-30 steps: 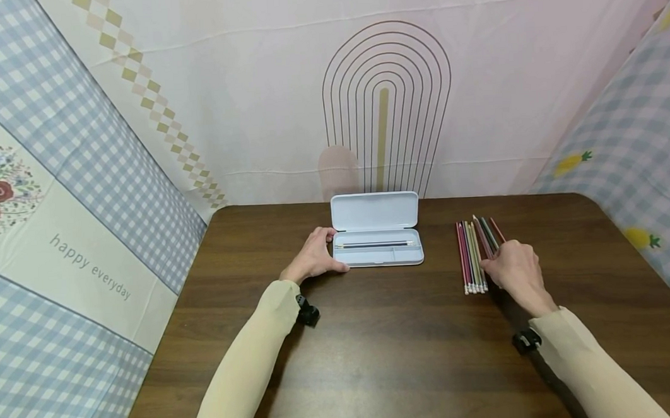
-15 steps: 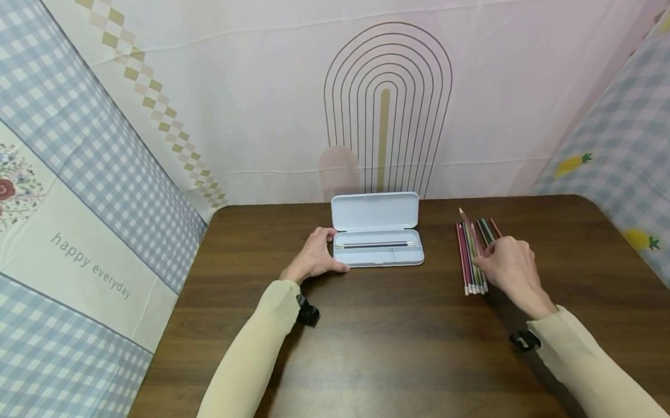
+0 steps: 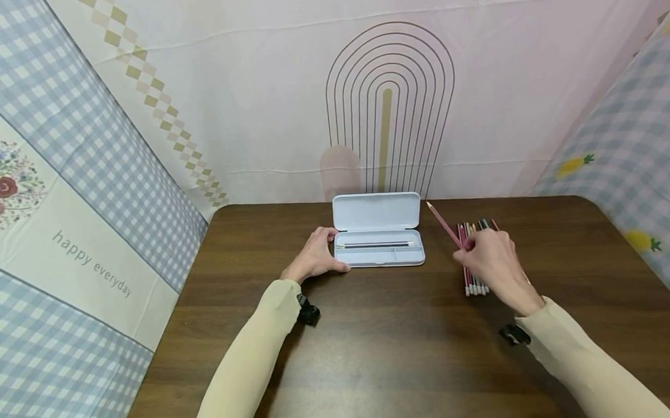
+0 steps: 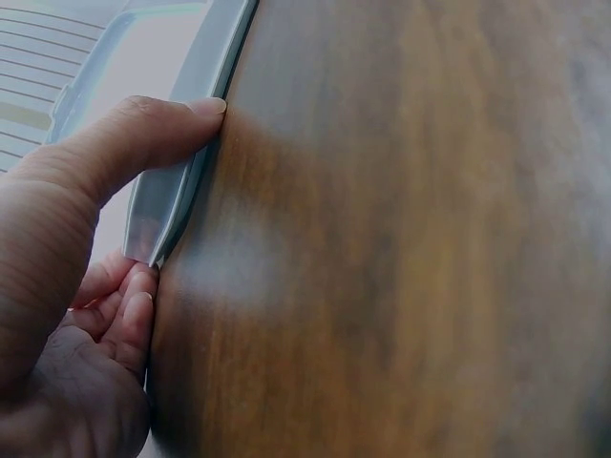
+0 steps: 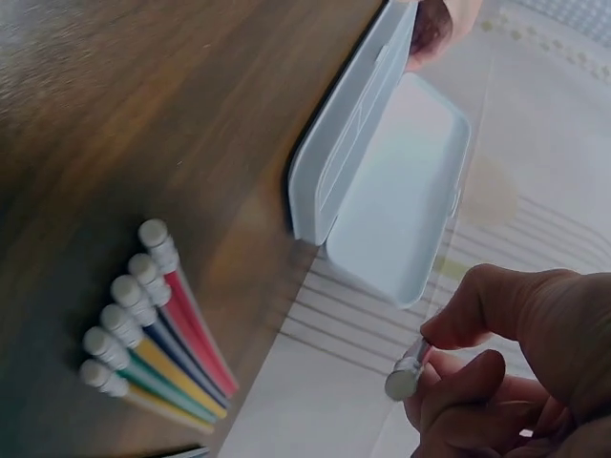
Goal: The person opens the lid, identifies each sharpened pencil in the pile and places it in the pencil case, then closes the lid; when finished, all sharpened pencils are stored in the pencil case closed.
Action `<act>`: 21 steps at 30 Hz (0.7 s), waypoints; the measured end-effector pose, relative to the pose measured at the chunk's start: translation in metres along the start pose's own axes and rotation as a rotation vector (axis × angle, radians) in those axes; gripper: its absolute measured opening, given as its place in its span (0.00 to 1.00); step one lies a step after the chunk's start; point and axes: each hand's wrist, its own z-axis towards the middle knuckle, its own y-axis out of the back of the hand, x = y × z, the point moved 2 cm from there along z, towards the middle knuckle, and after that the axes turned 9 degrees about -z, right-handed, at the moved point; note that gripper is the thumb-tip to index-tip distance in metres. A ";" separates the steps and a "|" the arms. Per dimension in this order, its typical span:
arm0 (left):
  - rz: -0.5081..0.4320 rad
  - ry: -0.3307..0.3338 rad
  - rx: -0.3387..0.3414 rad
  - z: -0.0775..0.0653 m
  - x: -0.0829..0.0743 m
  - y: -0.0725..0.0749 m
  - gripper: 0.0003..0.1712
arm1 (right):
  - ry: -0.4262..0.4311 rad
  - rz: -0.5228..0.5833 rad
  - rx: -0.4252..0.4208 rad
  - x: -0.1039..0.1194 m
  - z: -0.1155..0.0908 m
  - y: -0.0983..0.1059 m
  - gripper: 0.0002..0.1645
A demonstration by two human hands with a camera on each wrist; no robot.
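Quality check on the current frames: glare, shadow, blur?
Head: soft glare on the near tabletop, shadow along the left sleeve; left wrist: wood grain blurred, pale reflection beside the left hand; right wrist: lower left dim, loose pencils slightly soft.

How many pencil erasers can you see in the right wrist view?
7: six table erasers side by side on the wooden table, and one held eraser on the pencil in the right hand. Others may be hidden.
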 end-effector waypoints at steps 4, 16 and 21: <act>0.006 0.001 0.004 0.000 0.000 0.000 0.53 | 0.078 -0.012 -0.020 0.009 0.004 -0.003 0.08; 0.007 0.003 0.002 -0.001 -0.002 0.001 0.51 | 0.253 -0.027 0.058 0.030 0.025 -0.018 0.06; 0.005 0.008 0.002 -0.001 -0.003 0.001 0.51 | 0.354 -0.043 0.089 0.037 0.037 -0.028 0.08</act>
